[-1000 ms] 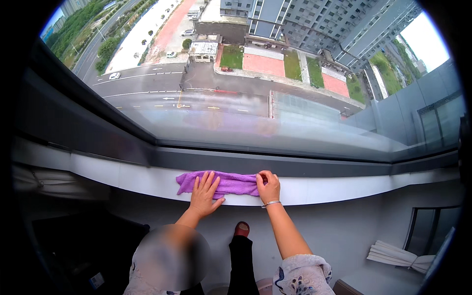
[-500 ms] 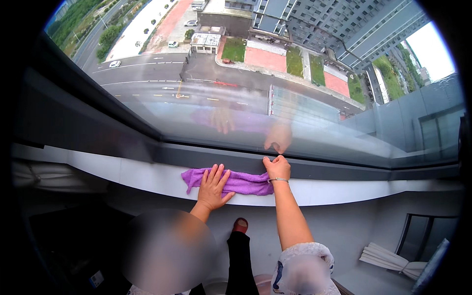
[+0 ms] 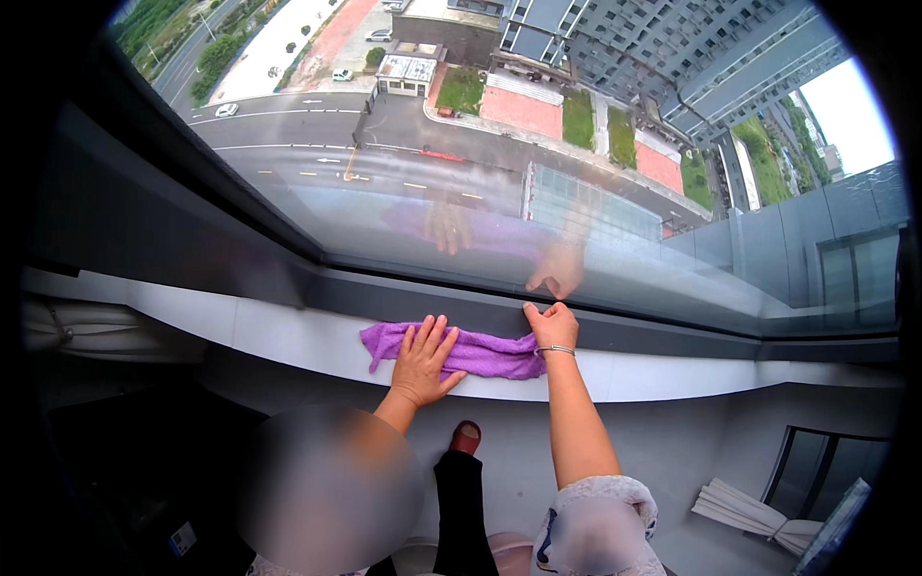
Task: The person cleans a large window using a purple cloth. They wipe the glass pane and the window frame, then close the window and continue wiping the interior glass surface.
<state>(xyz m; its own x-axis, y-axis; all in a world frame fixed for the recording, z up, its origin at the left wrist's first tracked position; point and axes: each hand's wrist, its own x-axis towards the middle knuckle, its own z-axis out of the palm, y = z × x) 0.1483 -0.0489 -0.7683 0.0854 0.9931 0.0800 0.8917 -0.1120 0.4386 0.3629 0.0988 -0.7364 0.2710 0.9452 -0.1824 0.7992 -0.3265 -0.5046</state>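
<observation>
A crumpled purple cloth [image 3: 495, 357] lies along the white window sill [image 3: 634, 374], against the lower part of the dark grey window frame [image 3: 413, 300]. My left hand [image 3: 423, 363] rests flat near the cloth's left end, fingers spread over it and the sill. At the cloth's right end, my right hand [image 3: 553, 324] is closed, with its thumb and bent fingers against the frame close to the glass. Whatever those fingers hold, if anything, is hidden from above. A thin bracelet [image 3: 557, 349] circles that wrist, beside the cloth's end.
The large window pane [image 3: 461, 216] beyond the frame reflects both hands. Far below outside are a road, parked cars and tall buildings. Tied curtains [image 3: 754, 511] hang at the lower right. My foot in a red slipper [image 3: 466, 439] stands on the floor below the sill.
The whole view has shifted and tilted slightly. Both hands keep nearly the same places on the cloth and the frame, and the cloth looks much the same.
</observation>
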